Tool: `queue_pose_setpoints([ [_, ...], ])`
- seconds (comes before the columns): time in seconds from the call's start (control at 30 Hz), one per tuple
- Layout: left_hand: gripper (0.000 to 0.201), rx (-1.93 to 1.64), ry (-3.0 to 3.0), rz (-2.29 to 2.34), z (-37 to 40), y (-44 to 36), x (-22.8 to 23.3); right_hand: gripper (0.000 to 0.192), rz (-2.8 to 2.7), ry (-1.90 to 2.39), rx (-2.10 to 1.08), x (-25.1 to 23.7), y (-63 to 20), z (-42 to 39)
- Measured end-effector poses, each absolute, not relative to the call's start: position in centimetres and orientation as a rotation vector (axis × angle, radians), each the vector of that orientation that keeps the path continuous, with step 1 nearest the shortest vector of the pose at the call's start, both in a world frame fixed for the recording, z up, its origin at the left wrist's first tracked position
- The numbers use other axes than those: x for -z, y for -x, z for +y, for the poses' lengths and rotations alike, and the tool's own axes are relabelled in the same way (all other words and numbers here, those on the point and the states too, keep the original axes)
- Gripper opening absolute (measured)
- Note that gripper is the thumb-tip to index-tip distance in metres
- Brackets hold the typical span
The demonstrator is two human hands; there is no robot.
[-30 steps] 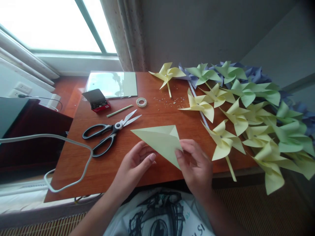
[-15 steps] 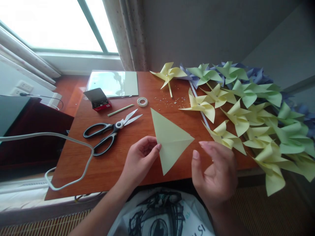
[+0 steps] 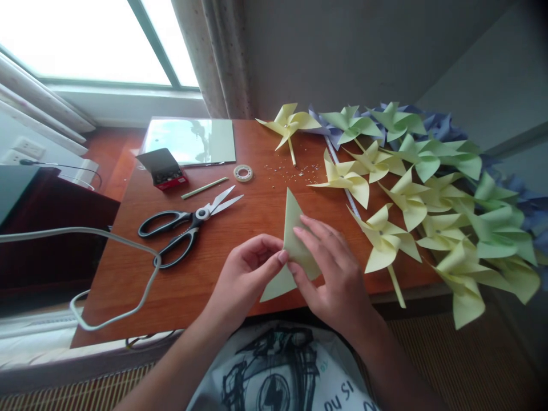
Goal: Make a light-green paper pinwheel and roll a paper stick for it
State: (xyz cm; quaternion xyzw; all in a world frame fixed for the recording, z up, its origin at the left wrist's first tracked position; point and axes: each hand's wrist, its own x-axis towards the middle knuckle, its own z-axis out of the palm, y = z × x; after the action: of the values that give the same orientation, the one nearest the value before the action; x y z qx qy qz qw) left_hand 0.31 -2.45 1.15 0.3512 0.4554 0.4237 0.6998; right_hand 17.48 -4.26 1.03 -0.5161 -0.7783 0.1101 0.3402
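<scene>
The left grip [image 3: 246, 277] pinches the folded paper [image 3: 291, 216] by its left edge — the right grip [image 3: 336, 277] (closure unclear) touches its face.

The left hand [image 3: 244, 279] is holding a pinch, its thumb [image 3: 274, 265] lying before its curled fingers. Opposite those fingertips, the right hand [image 3: 340, 279] is facing inward, its fingers [image 3: 319, 242] pointing forward and leftward, its thumb resting nearer the body, apart from them. Both forearms [image 3: 180, 354] are slanting inward behind the fingers.
</scene>
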Motion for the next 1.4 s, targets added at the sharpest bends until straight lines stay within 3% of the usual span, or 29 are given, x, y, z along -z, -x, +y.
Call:
queue_pose_setpoints([
  [0.73,0.013,-1.03,-0.746,1.018,-3.0,-0.6,-0.5,0.035,-2.086,1.324,-0.161,-1.9,-17.2,-4.5],
  [1.4,0.007,-1.051,-0.764,0.982,-3.2,-0.3,0.0,0.027,-1.995,1.271,-0.393,-2.3,-17.1,-4.3],
])
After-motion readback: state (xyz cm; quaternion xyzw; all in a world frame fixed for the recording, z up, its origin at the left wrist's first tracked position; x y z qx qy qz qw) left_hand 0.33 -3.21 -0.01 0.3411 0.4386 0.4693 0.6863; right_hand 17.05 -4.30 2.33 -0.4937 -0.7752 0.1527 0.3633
